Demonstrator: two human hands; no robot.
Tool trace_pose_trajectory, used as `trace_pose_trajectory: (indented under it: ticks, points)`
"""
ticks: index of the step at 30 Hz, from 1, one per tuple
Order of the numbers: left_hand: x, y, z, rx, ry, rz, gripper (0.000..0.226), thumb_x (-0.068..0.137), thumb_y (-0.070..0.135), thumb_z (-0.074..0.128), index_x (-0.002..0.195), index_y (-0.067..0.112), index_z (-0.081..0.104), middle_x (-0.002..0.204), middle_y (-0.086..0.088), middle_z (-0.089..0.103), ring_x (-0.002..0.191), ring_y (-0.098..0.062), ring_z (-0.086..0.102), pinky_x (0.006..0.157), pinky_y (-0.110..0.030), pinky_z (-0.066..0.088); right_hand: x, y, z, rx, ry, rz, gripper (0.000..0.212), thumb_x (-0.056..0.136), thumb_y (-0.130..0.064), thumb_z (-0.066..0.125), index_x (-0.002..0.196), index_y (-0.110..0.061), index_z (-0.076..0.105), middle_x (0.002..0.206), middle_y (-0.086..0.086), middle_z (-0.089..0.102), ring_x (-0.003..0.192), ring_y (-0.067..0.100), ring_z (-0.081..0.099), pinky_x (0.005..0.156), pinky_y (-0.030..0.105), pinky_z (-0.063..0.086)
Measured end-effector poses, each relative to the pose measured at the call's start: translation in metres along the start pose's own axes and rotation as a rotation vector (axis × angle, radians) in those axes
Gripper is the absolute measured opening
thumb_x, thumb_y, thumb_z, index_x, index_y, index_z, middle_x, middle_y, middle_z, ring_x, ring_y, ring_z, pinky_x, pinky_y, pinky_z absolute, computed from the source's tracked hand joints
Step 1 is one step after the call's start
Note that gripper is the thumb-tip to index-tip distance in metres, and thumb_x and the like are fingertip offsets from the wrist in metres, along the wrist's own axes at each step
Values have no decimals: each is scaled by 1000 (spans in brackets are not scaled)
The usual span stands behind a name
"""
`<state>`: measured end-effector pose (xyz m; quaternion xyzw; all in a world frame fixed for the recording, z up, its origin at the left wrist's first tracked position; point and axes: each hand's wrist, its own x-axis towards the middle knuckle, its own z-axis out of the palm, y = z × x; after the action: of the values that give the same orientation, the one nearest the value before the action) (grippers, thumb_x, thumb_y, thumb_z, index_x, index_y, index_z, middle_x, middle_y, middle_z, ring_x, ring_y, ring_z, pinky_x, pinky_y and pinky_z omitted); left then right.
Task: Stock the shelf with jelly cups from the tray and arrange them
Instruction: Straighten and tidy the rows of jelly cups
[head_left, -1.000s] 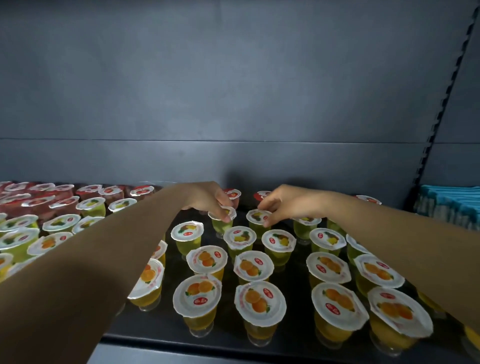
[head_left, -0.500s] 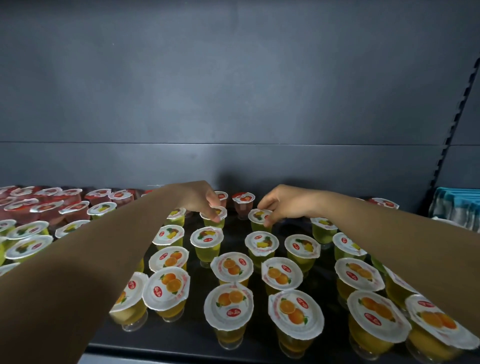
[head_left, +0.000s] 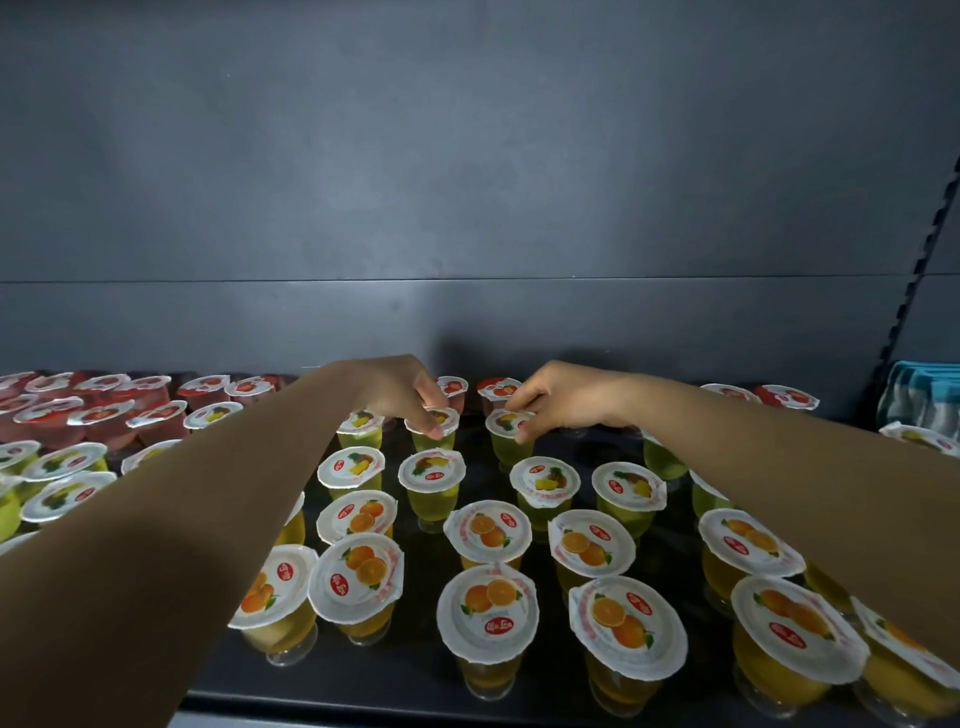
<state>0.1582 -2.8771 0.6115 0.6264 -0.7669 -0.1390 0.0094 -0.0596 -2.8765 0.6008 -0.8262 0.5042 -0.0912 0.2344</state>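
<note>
Presently the left hand (head_left: 400, 395) is pinching one green jelly cup (head_left: 434, 423) by its rim, the right hand (head_left: 558, 400) pinching another cup (head_left: 506, 423) likewise. Both are judged light, thin-walled, foil-sealed; rim hold advisable.

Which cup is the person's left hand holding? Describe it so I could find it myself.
Start at the dark shelf crowded with jelly cups and follow the left hand to the back rows. Its fingertips pinch the rim of a green pineapple cup, just in front of the red-lidded cups; its neighbour to the right is held by the right hand.

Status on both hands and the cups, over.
Left hand pinches a green cup. Right hand pinches the next green cup. Red cups close behind.
</note>
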Motion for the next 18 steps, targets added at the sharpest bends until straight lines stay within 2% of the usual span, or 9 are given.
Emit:
trace_pose_trajectory:
  ticks: [2,11,13,14,16,17,18]
  points:
    - [1,-1,0,-19,-3,2,46,82,29,70,127,25,59,134,7,55,122,-20,51,105,-36,38,1,1,0,14,5,1,50,81,-24,74,129,-19,59,133,1,58,109,25,61,97,47,49]
    - [-1,-2,3,-58,6,8,44,82,27,71,125,25,61,132,7,57,119,-20,53,103,-36,41,-4,-1,1,48,18,3,45,84,-16,70,127,-15,60,131,1,59,116,19,57,103,42,45]
    - [-3,-1,1,-28,1,-2,46,81,29,72,125,25,60,132,7,58,118,-20,54,104,-38,41,-7,-4,-1,25,14,0,40,85,-16,69,124,-13,62,126,5,62,106,25,62,96,43,50]
    - [-5,0,-1,-13,2,-9,47,81,30,72,126,24,60,131,6,58,118,-20,54,104,-39,41,-10,-5,-3,17,17,1,39,86,-17,69,123,-11,61,122,6,64,94,27,65,89,42,53]
    - [-10,6,-8,-1,21,-11,47,83,32,70,127,23,58,131,5,58,113,-20,56,100,-35,43,-19,-11,-11,9,44,27,45,87,-19,67,130,-13,55,105,-4,67,74,23,60,73,36,54]
    - [-15,10,-13,-2,33,-8,46,85,33,68,128,22,56,130,4,57,109,-19,56,97,-32,44,-25,-15,-17,-4,60,37,46,88,-21,66,132,-14,53,97,-9,65,74,21,58,69,32,52]
    - [-21,16,-19,1,41,-3,46,86,35,66,128,23,56,130,4,57,107,-17,55,95,-31,43,-32,-18,-23,-32,73,38,45,89,-23,65,131,-15,52,100,-9,65,81,19,58,71,29,52]
